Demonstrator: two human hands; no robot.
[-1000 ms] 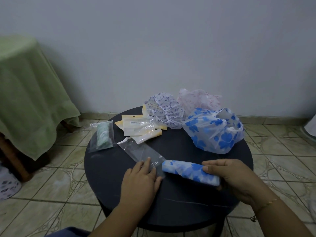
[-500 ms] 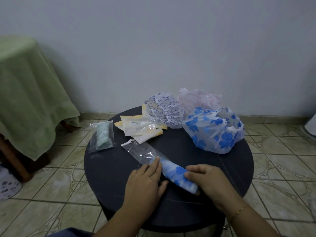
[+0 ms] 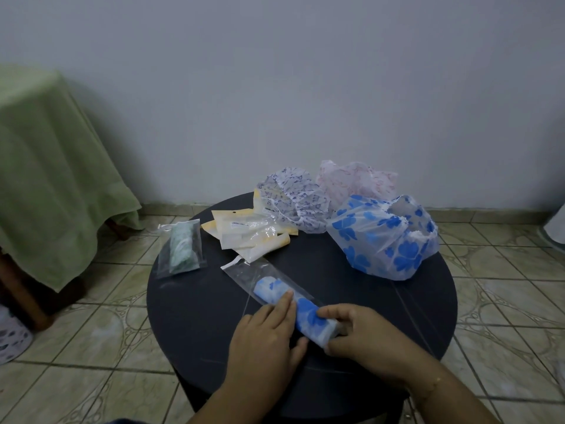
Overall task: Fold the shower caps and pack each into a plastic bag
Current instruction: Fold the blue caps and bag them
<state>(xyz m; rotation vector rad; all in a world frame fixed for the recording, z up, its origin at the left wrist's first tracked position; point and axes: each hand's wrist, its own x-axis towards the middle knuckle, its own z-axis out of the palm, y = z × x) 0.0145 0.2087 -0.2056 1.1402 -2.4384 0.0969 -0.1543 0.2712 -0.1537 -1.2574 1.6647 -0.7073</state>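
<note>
A rolled shower cap with blue flowers (image 3: 308, 313) lies half inside a long clear plastic bag (image 3: 247, 272) on the round dark table (image 3: 201, 310). My left hand (image 3: 266, 335) rests flat on the bag's open end, fingers straight over the roll. My right hand (image 3: 357, 335) grips the roll's near end with curled fingers. The roll's far end shows through the bag.
Three loose shower caps lie at the back: blue-flowered (image 3: 382, 237), purple-patterned (image 3: 293, 200), pink (image 3: 354, 179). A pile of empty bags with yellow backing (image 3: 247, 231) and a packed green cap in a bag (image 3: 182, 247) lie at left. A green-draped table (image 3: 46, 166) stands at far left.
The rolled cap has slid left, deeper into the clear bag, pushed by my right hand. My left hand stayed on the bag's mouth.
</note>
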